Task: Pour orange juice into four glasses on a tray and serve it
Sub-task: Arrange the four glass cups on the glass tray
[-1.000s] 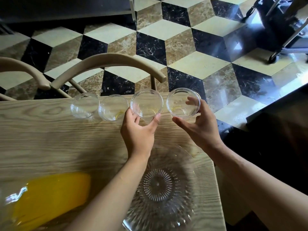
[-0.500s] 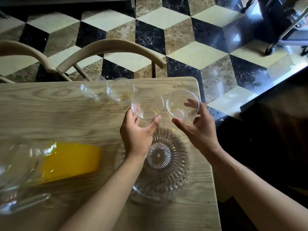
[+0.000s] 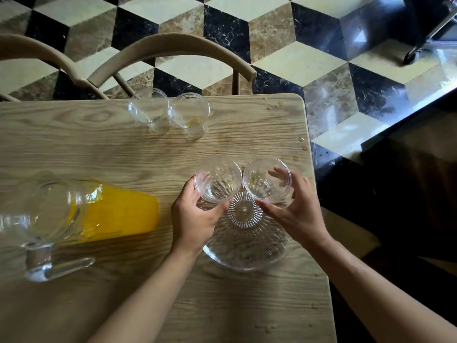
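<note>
Two clear glasses are held side by side over the far part of a ribbed glass tray [image 3: 247,253] that sits on the wooden table [image 3: 74,144] near its right edge. The person's left hand [image 3: 195,219] is wrapped around the near side of the left held glass [image 3: 217,178], thumb and fingers curled against its wall, while the right hand [image 3: 296,214] clasps the right held glass [image 3: 267,179] with fingertips hooked over the far rim and the thumb under the near side. The rims of the pair look to be touching or just about; I cannot tell whether their bases rest on the tray or hang just above it. Both appear empty apart from a faint yellowish trace at the bottom. Further back, near the table's far edge, the two other glasses [image 3: 168,112] stand close together, well apart from the tray, one with a small yellow smear inside. To the left, a glass pitcher [image 3: 61,219] of orange juice [image 3: 118,214] stands on the table, its handle toward the near side. A few yellowish drops [image 3: 303,147] dot the table along its right edge. Behind the table are two curved chair backs [image 3: 173,48] and a floor [image 3: 296,65] of black, cream and brown marble tiles.
</note>
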The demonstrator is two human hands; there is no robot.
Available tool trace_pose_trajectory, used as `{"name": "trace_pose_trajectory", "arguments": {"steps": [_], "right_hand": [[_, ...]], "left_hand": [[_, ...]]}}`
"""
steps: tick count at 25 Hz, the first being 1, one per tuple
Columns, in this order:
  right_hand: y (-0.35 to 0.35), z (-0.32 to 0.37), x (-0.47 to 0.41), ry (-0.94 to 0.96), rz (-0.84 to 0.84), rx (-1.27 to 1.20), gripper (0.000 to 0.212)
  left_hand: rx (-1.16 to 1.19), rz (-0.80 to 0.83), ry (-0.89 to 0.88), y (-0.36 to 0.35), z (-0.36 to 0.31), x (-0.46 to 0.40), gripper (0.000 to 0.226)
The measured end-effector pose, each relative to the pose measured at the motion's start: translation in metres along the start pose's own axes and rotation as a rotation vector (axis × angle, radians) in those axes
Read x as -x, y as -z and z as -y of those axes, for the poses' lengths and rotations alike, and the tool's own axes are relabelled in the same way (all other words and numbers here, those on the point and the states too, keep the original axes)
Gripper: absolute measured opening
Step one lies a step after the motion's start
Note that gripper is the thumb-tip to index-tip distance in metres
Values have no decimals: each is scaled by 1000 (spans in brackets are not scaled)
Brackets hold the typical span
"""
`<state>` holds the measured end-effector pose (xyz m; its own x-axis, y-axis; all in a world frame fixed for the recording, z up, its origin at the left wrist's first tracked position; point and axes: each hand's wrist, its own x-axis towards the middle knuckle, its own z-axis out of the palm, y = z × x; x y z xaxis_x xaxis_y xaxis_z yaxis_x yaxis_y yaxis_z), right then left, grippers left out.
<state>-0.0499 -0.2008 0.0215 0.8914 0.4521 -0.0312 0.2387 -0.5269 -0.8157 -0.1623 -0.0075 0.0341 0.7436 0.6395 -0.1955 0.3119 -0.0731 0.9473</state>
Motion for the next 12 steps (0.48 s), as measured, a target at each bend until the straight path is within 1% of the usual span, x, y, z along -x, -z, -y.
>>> {"name": "trace_pose_trajectory", "arguments": {"steps": [5, 12], "right_hand": [[-1, -6, 5, -3, 29, 35, 80], [-1, -8, 8, -10, 37, 43, 80]], "left_hand": [[51, 47, 47, -1, 4, 7, 74], [87, 69, 67, -1, 9, 9, 82]]}}
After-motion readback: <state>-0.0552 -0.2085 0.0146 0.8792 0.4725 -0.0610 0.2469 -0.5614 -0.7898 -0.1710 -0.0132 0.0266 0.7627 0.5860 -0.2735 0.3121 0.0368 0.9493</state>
